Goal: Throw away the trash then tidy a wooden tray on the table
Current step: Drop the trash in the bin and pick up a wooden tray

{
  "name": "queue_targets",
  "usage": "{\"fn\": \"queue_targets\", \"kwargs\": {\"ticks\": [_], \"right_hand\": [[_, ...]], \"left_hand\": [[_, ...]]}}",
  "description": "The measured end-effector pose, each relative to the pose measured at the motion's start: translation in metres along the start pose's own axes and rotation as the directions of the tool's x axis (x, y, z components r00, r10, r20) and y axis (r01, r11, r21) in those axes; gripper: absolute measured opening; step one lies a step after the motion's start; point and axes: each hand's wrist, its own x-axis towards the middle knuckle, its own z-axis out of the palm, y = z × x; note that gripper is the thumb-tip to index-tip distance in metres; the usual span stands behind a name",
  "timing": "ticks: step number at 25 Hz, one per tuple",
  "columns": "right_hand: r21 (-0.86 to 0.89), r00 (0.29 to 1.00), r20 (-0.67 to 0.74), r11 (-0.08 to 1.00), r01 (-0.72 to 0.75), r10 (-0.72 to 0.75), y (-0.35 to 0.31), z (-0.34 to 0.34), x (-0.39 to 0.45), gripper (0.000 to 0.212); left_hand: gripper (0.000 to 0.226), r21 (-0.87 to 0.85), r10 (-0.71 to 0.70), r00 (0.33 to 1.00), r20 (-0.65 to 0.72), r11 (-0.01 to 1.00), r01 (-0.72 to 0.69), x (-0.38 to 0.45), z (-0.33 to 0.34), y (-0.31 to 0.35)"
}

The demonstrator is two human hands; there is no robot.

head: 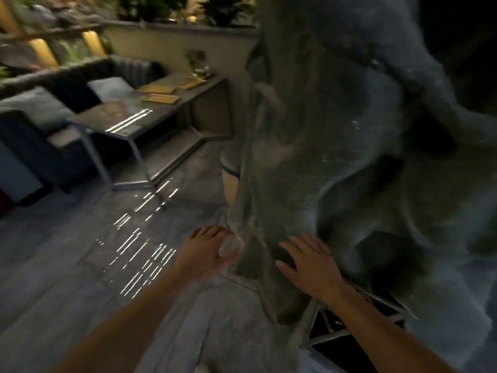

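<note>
Dim lounge floor (80,265) beneath: left hand (207,251) pinching something pale, right hand (309,259) spread empty against the grey bag (349,157) — hold that bag mouth wide before dropping.

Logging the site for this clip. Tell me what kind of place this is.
Likely a lounge or café seating area, dimly lit: a dark sofa with cushions, a low metal-legged table, and potted plants along a ledge behind.

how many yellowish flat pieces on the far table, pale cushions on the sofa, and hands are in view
yellowish flat pieces: 3
pale cushions: 2
hands, left hand and right hand: 2
total: 7
</note>
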Motion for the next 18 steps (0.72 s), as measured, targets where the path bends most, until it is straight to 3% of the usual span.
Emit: {"fn": "queue_targets", "kwargs": {"ticks": [3,10,18], "right_hand": [[0.005,0.992,-0.009,0.992,0.126,-0.126,-0.049,0.002,0.044,0.059],[-0.043,0.936,-0.041,0.937,0.347,-0.349,-0.181,0.013,0.145,0.048],[-0.075,0.934,-0.083,0.937,0.341,-0.346,-0.283,0.021,0.243,0.041]], "left_hand": [[0.064,0.028,-0.131,0.99,-0.057,0.991,0.133,-0.029,-0.021,-0.051],[0.073,0.042,-0.334,0.938,-0.097,0.94,0.339,-0.08,-0.049,-0.191],[0.078,0.064,-0.388,0.92,-0.053,0.918,0.391,-0.073,-0.074,-0.328]]}}
